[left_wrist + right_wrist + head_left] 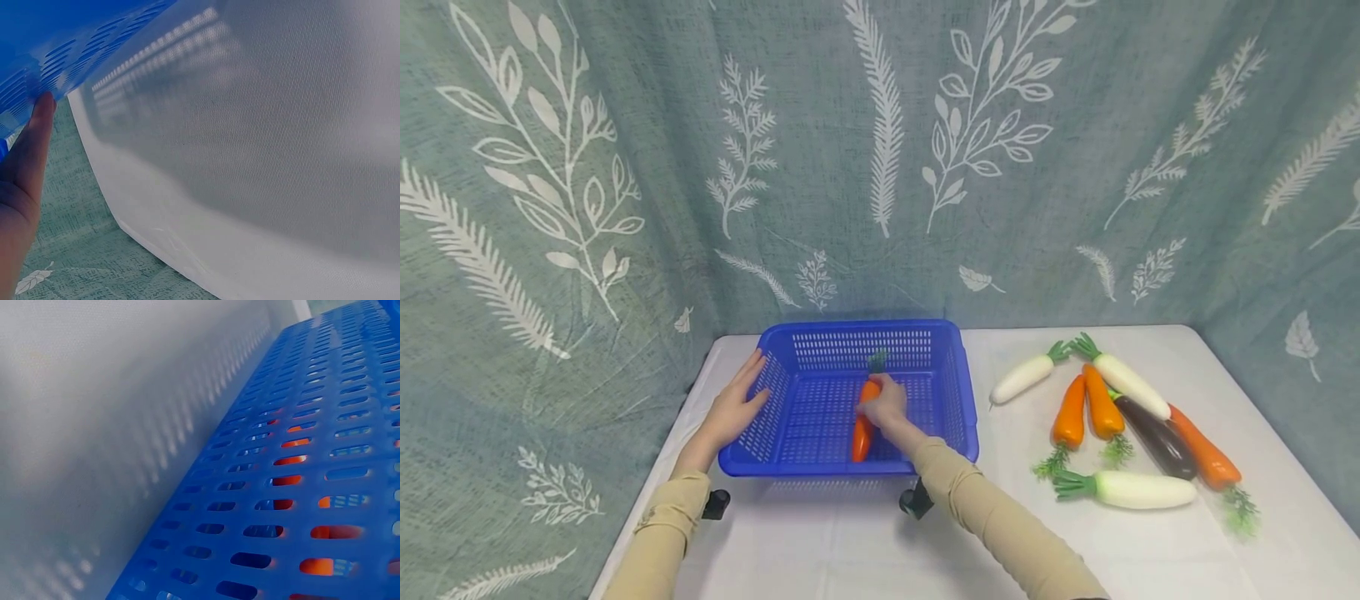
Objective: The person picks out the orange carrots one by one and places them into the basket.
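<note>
A blue plastic basket (827,468) with slotted walls stands on the table. Inside it lies an orange carrot (862,437), its green top toward the basket's far wall. The right hand (886,402) reaches over the near rim and grips this carrot around its middle, covering part of it. The left hand (735,408) rests against the basket's left side with its fingers stretched out. In the left wrist view, a straight digit of that hand (28,159) touches the slotted wall from outside. Through the slots in the right wrist view, orange parts of the carrot (290,460) show; the right hand is hidden there.
Right of the basket on the white table (820,550) lie white radishes (1146,490), more carrots (1070,414) and a dark eggplant (1157,437), grouped closely. A grey-green leaf-patterned curtain (820,167) hangs behind and at both sides.
</note>
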The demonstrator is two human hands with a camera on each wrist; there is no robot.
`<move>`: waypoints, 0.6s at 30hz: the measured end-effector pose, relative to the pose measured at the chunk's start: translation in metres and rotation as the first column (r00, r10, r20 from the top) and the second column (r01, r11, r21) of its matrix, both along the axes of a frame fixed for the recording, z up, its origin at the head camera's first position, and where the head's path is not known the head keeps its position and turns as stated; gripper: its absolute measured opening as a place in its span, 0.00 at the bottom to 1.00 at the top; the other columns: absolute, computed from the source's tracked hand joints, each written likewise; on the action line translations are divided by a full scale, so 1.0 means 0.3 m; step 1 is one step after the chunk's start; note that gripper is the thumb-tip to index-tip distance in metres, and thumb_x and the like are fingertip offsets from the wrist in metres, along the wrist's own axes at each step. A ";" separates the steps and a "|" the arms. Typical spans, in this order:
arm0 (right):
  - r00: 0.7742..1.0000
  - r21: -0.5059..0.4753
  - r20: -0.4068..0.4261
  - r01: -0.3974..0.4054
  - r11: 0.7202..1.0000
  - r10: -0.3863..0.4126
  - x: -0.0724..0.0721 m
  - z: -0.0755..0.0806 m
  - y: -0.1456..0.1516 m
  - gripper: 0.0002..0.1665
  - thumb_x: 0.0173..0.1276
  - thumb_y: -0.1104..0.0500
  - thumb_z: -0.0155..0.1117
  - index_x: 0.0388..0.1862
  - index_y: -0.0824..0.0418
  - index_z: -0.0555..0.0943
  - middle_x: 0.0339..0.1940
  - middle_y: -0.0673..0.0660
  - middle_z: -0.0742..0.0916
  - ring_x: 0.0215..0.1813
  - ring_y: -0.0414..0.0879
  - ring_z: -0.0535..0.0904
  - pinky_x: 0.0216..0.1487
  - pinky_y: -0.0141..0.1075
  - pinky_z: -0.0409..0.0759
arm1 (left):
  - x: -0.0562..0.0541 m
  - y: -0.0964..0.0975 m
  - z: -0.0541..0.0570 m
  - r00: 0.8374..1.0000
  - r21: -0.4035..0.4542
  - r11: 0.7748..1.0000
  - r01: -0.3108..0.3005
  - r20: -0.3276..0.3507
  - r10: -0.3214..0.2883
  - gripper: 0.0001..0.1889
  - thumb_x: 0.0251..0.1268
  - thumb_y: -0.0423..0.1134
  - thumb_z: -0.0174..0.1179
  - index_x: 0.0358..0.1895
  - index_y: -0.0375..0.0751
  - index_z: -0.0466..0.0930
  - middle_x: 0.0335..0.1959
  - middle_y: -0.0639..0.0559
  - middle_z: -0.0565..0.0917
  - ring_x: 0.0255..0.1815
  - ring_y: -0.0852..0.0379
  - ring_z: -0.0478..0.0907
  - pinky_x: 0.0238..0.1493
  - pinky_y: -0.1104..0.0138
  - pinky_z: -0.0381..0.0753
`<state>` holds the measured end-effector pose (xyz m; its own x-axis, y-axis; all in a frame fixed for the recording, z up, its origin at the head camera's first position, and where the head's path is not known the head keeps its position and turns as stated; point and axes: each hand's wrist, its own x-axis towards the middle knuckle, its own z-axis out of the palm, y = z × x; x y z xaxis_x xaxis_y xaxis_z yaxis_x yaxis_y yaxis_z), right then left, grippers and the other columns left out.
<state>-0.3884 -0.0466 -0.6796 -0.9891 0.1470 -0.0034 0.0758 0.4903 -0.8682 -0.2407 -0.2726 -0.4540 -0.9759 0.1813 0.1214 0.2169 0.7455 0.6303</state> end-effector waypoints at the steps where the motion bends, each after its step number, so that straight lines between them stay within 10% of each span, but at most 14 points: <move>1: 1.000 -0.006 0.013 0.006 1.000 -0.006 -0.081 -0.127 -0.010 0.49 0.23 0.60 0.83 0.53 0.36 0.78 0.45 0.57 0.79 0.45 0.52 0.75 0.31 0.38 0.82 | 0.000 0.000 0.000 1.000 -0.002 1.000 0.000 0.001 0.000 0.30 0.71 0.34 0.46 0.73 0.29 0.50 0.76 0.36 0.47 0.75 0.32 0.46 0.72 0.40 0.49; 4: 0.998 -0.020 0.063 0.010 1.000 -0.008 -0.133 -0.200 -0.019 0.50 0.22 0.60 0.84 0.51 0.33 0.77 0.46 0.55 0.79 0.46 0.52 0.76 0.31 0.37 0.82 | -0.001 0.000 -0.001 1.000 0.000 1.000 0.001 -0.009 -0.001 0.30 0.71 0.33 0.46 0.73 0.29 0.50 0.76 0.36 0.47 0.75 0.32 0.46 0.71 0.40 0.49; 11: 0.996 -0.077 0.085 -0.002 0.997 0.009 0.157 0.225 0.020 0.43 0.34 0.69 0.77 0.56 0.54 0.78 0.49 0.63 0.82 0.45 0.55 0.79 0.36 0.40 0.84 | 0.004 0.007 0.000 0.999 0.006 1.000 0.004 -0.032 -0.004 0.30 0.70 0.34 0.47 0.72 0.28 0.51 0.76 0.35 0.48 0.74 0.32 0.46 0.71 0.40 0.50; 18: 0.987 -0.221 0.147 -0.023 0.975 0.057 0.274 0.420 0.053 0.40 0.39 0.70 0.76 0.56 0.58 0.77 0.50 0.64 0.82 0.46 0.55 0.80 0.38 0.41 0.84 | 0.006 0.008 -0.003 1.000 -0.002 1.000 0.000 -0.025 0.000 0.30 0.70 0.34 0.46 0.73 0.29 0.50 0.76 0.35 0.48 0.74 0.31 0.47 0.71 0.39 0.50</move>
